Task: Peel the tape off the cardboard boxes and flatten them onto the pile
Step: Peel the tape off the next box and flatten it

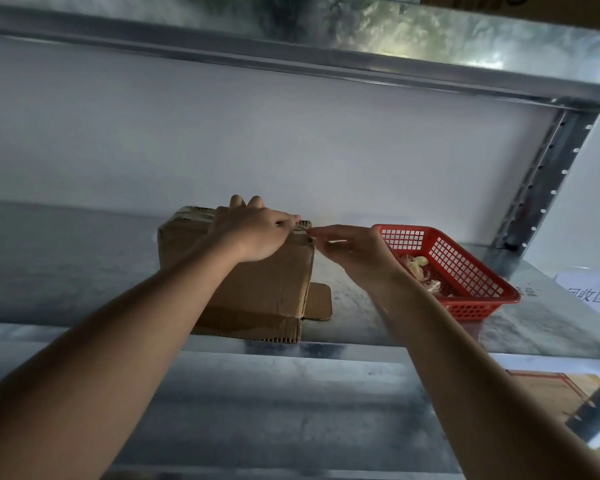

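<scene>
Your hands meet at the far right corner of the cardboard box (pixel 257 285)

The box sits on the metal shelf (pixel 84 265), one flap lying flat on its right side. Your left hand (pixel 253 233) lies across its top, fingers curled over the far edge, holding it. Your right hand (pixel 350 251) pinches at the corner where the tape (pixel 300 231) ends; whether it grips the tape, you cannot tell. Just right stands a red basket (pixel 478 271) holding crumpled tape scraps (pixel 418 268)
</scene>
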`<action>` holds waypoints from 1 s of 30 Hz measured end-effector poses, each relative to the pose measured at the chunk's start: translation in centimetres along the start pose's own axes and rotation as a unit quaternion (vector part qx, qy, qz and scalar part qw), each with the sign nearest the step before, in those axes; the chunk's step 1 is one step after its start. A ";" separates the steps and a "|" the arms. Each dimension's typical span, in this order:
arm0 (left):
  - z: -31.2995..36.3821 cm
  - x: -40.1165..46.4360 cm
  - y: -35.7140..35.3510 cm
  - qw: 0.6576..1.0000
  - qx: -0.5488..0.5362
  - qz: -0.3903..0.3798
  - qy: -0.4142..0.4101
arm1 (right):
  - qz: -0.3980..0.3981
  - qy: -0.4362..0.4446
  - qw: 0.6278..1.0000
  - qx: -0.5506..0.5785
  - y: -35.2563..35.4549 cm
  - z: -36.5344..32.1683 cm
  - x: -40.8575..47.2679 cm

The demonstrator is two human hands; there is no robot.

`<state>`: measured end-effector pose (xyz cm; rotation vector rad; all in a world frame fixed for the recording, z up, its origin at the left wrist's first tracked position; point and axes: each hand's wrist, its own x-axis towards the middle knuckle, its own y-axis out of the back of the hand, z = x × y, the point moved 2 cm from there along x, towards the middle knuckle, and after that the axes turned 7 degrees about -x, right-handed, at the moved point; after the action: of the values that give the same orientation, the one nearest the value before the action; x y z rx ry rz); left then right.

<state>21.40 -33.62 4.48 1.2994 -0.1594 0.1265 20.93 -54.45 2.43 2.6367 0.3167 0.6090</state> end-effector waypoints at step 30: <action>-0.1 1.0 -0.7 1.000 -0.008 0.029 -0.002 | 0.170 -0.060 0.983 0.022 -2.5 0.9 -1.5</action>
<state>22.51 -33.68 3.99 1.2793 -0.2007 0.1726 19.66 -53.03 0.08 2.7773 -0.1636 0.5484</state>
